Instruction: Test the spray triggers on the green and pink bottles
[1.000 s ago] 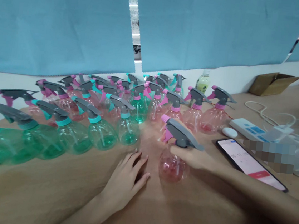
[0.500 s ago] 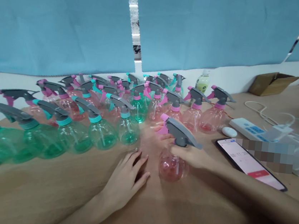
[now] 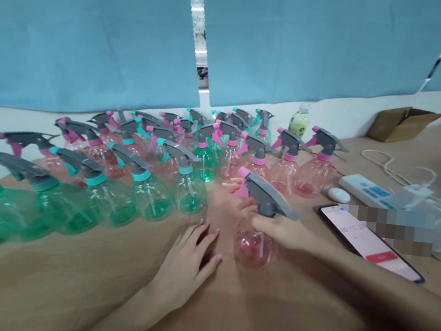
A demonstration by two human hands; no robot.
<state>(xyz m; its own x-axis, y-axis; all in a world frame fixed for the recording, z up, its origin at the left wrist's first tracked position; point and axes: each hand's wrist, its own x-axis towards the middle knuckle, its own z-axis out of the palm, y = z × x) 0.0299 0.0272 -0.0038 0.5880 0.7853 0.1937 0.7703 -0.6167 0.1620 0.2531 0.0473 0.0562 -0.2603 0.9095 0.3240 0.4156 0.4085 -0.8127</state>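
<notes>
A pink spray bottle with a grey head and pink trigger stands upright on the table in front of me. My right hand is around its neck from behind and the right, with the fingers reaching past the trigger; the bottle's head hides part of the hand. To the left of that bottle, my left hand lies on the tabletop, fingers spread and holding nothing. Just beyond the left hand is a green spray bottle with a turquoise collar.
Several green spray bottles line the left side, with pink ones behind and to the right. A labelled drink bottle stands at the back. On the right are a phone, a white case, a power strip and a cardboard box.
Both hands and the bottles keep their places. Only the digits on the phone's timer have changed, and the view has shifted very slightly.
</notes>
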